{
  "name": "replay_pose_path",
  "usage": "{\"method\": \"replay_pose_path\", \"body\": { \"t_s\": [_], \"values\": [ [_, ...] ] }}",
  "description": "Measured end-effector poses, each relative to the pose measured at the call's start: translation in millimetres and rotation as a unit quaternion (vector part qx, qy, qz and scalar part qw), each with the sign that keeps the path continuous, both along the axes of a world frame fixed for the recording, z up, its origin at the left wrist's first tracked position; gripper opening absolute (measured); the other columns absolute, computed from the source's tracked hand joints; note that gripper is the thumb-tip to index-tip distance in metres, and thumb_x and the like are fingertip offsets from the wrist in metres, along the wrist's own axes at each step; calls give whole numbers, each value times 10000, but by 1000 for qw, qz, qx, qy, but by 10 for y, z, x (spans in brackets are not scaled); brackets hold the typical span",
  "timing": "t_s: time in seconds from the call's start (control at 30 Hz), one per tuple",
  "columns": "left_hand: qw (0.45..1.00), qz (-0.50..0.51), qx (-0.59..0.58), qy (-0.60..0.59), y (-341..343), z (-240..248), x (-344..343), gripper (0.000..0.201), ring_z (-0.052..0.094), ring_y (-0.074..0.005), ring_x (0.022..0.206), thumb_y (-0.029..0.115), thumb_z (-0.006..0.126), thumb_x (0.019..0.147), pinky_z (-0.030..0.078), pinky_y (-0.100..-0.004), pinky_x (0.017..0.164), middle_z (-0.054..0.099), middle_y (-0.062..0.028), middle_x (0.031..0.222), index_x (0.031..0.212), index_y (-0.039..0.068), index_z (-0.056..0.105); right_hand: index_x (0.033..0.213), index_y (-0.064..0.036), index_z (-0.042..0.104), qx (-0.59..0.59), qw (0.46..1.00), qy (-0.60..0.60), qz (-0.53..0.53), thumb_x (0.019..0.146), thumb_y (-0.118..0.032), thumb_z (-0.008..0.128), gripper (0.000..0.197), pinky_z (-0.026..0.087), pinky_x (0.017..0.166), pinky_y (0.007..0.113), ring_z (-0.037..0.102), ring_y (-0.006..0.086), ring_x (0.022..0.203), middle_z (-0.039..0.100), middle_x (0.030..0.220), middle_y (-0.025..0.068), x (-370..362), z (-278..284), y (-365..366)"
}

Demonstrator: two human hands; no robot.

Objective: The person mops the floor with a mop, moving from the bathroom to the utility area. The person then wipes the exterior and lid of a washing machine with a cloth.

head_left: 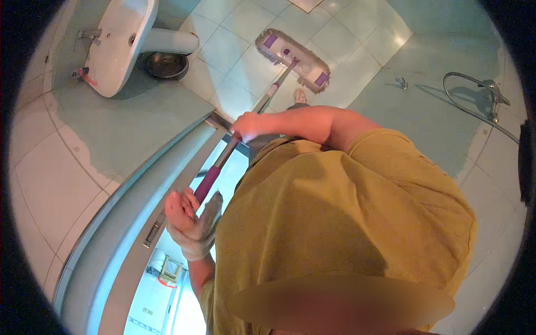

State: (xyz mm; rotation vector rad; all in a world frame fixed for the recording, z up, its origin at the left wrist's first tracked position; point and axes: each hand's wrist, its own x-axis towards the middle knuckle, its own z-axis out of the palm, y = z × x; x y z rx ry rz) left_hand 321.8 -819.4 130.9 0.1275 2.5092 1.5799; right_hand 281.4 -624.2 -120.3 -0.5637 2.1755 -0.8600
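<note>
A flat mop [306, 66] with a wide fringed head, pale with purple patches, lies on the tiled floor ahead. Its pole runs back toward me at a slant. My right hand [245, 126] is closed round the pole partway along, with the arm reaching across my front. At the near end, my left hand [190, 219] has its fingers curled about the purple grip [207, 183]. Part of that grip is hidden behind the fingers. The toe of a patterned shoe [300, 96] shows just behind the mop head.
On the left, a white pedestal washbasin [114, 53] is fixed to the wall, with a dark metal bowl [167, 65] on the floor beside its pedestal. A door frame [139, 245] stands close to my left hand. A shower hose [474, 100] hangs on the right wall.
</note>
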Motion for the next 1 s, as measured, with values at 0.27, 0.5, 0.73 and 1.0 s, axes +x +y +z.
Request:
{"method": "replay_pose_path", "body": {
  "t_s": [0.27,0.5,0.73,1.0],
  "values": [
    [936,-211,-144,243,1216,-396,-279,702,506,-126,684,-60,716,656,481,-261,625,507,-56,866,1266,20,377,797,-115,623,35,977,112,-180,715,-288,607,192,473,677,458,601,341,802,623,798,136,62,-565,1482],
    [950,-183,163,194,2099,-906,-405,206,534,-170,679,74,608,801,505,-330,720,540,-69,778,988,4,555,822,-105,628,85,940,180,-275,692,-230,637,181,473,679,443,595,327,805,613,789,135,182,-786,2595],
    [941,-110,291,-135,1581,-1142,-321,397,420,-163,549,244,312,913,394,-365,852,378,-10,501,563,92,422,794,-109,601,107,953,138,-247,699,-170,621,115,458,690,422,571,320,805,585,796,124,183,-803,2140],
    [981,-94,-10,167,83,-435,223,536,507,-145,656,-119,643,676,494,-334,682,450,-8,714,1137,72,446,866,-166,634,59,987,126,-80,771,-367,578,229,481,690,467,608,314,867,621,876,106,47,-527,305]
  ]
}}
